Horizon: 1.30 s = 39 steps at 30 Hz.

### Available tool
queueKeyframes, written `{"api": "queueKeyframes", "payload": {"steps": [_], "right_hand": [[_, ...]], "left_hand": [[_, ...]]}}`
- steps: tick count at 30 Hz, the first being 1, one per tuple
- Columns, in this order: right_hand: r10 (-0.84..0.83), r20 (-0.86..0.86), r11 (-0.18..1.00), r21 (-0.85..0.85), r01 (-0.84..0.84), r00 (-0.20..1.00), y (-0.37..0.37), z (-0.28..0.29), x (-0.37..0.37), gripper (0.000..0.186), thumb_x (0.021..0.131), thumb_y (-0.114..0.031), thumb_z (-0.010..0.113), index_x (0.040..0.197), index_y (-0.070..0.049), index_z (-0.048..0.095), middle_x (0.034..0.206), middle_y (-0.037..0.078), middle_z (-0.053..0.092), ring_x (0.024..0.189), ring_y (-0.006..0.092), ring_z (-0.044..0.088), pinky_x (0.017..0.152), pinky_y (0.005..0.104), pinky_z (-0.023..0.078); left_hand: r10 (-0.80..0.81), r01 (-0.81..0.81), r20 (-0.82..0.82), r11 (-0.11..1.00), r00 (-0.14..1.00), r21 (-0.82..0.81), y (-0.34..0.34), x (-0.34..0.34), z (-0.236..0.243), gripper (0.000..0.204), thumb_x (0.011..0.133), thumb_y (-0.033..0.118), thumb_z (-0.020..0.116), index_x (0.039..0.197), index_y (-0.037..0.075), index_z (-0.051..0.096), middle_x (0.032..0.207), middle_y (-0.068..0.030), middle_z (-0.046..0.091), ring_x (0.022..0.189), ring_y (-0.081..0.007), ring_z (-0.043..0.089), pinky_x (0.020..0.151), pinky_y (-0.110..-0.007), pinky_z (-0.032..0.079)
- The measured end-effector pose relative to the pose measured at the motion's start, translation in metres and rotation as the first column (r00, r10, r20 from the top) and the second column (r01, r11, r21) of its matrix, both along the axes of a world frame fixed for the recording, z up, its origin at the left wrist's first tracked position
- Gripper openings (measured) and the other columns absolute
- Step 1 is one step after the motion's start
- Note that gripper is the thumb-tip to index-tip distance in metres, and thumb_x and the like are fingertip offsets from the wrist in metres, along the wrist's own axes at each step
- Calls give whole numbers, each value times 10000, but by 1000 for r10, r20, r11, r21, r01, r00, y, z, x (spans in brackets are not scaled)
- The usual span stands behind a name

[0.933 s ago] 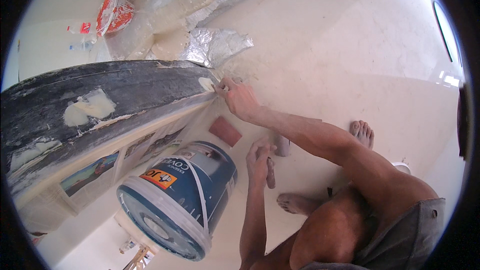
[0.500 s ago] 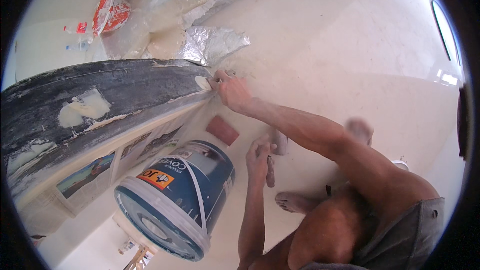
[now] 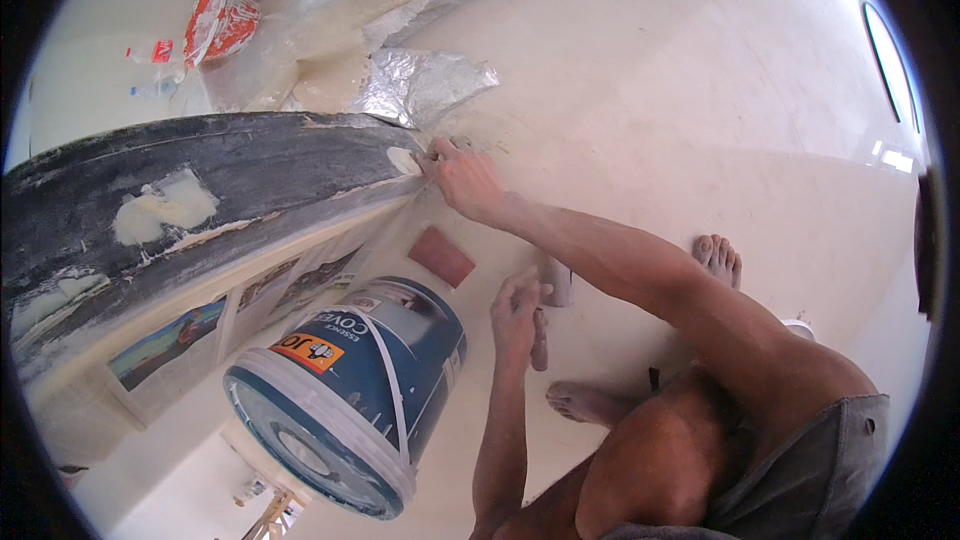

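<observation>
My right hand (image 3: 468, 180) is stretched out to the far end of a dark, scuffed board (image 3: 290, 160), fingers bent and pressed against its corner. Under the fingertips shows the edge of a small reddish-brown flat piece; most of it is hidden. Beside them is a pale filler patch (image 3: 404, 161). Lower and nearer, my left hand (image 3: 514, 315) is closed round a tool with a brownish, dusty handle (image 3: 540, 342); its working end is hidden. A grey cup-like container (image 3: 558, 283) stands right by that hand. A reddish-brown rectangular sheet (image 3: 441, 257) lies on the floor between the hands.
A blue paint bucket (image 3: 400, 380) with a white rim and handle stands left of my left hand. Foil sheeting (image 3: 425, 85) lies beyond the board, with a red, white-smeared bucket (image 3: 222, 22) farther left. My bare feet (image 3: 718, 258) are on the pale, dusty floor.
The view has shifted slightly, so the bucket and board sit a little farther left. My right hand stays at the board's corner; my left hand keeps its hold. One foot, blurred before, is now sharp.
</observation>
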State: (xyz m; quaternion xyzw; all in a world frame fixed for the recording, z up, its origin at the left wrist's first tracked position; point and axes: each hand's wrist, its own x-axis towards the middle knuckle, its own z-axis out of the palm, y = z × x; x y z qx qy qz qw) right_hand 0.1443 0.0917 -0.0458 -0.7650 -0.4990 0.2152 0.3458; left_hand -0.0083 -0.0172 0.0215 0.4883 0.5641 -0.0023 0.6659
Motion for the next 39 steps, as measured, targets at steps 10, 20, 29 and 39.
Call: {"api": "queueKeyframes", "payload": {"steps": [10,20,29,39], "right_hand": [[-53,37,998,-27,54,998,13,-17,-5,440,853,-57,505,1272,-150,598,1097,102,551,880,318,626,733,456,534],[-37,26,998,-43,39,999,1,-12,-2,331,860,-103,518,1169,-55,627,1101,165,536,885,319,645,751,425,548],[-24,25,998,-53,25,999,-1,-5,1,390,831,-88,539,1214,-64,610,1178,146,509,911,320,638,747,448,545],[-106,17,994,29,105,994,5,-9,-12,353,846,-93,528,1179,-114,642,1087,135,544,893,323,631,709,446,532]], "left_hand": [[-13,13,-36,1000,999,-8,-4,4,0,298,953,217,573,1205,62,602,906,-76,677,545,-99,510,497,-244,438],[-27,27,12,1000,1000,6,-5,10,-7,274,962,172,566,1192,28,604,856,-63,663,532,-61,480,475,-221,405],[-75,75,-7,997,997,28,-4,3,-17,286,949,178,578,1203,51,605,890,-75,672,552,-95,506,501,-243,436],[-2,2,-1,1000,1000,3,-3,6,-8,278,952,156,576,1204,41,599,883,-81,681,529,-84,498,476,-240,422]]}}
